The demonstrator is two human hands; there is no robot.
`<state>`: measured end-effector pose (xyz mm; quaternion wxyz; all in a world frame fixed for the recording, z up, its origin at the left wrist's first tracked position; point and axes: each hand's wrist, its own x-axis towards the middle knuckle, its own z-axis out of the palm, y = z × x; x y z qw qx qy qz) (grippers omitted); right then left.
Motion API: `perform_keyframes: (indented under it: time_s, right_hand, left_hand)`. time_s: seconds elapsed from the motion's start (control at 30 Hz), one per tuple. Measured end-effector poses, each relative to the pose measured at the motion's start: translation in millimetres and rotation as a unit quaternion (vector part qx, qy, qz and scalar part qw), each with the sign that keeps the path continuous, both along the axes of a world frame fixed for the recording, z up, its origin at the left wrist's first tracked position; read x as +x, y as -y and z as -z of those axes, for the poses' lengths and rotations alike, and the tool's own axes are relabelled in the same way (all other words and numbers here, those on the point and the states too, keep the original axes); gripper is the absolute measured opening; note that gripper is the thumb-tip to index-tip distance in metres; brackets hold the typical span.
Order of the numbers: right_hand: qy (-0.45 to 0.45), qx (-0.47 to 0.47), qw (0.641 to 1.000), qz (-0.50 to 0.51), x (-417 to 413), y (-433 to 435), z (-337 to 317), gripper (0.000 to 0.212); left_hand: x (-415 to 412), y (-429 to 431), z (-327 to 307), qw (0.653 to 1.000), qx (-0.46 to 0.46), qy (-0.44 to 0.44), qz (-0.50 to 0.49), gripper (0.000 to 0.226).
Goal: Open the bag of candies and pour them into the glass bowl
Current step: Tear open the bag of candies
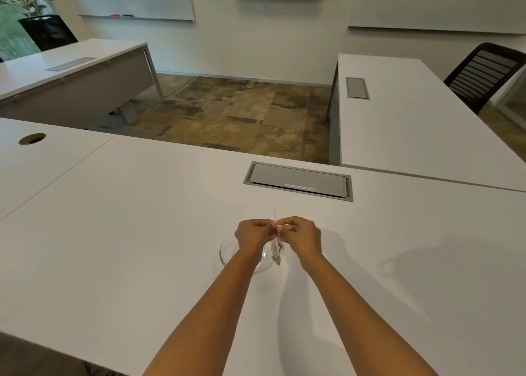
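Your left hand [252, 233] and right hand [301, 234] are both curled closed, each pinching one side of the top edge of the small clear bag of candies [275, 247]. The two hands sit knuckle to knuckle with only the bag's mouth between them, and the bag hangs down from your fingertips, edge-on to the camera, with the candies gathered as a dark lump at its bottom end. Whether the seal has parted at all is too small to tell.

By the look of it you are on the opening step: drawing the two lips apart. The glass bowl [227, 252] stands on the desk [142, 247] directly under your left wrist, just beside the hanging bag, and it looks empty. Once the mouth gives, the next move calls for shifting the bag over the bowl's middle and tipping it so the opening faces down inside the rim. Keep a firm hold on the bag's lower corner as you tip, or the candies may spill past the near edge.

The desk is white and otherwise bare near you, with a grey cable hatch [298, 180] set into it beyond your hands. Farther out lie more white desks, a black mesh chair [484, 74] to the right, mottled brown carpet, whiteboards and a dark screen on the wall.
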<state>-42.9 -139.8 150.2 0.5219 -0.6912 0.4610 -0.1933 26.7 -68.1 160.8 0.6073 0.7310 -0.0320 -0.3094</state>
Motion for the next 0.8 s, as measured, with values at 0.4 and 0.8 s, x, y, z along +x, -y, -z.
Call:
perform_keyframes:
  time_s: [0.4, 0.8]
  right_hand:
    - [-0.039, -0.035, 0.999, -0.005, 2, 2, 1, 0.014]
    - [-0.100, -0.156, 0.982, 0.048, 4, -10, -4, 0.006]
  left_hand:
    - [-5, 3, -8, 0.989, 0.065, 0.126, 0.032, 0.011]
    - [-18, 6, -9, 0.956, 0.139, 0.257, 0.038, 0.016]
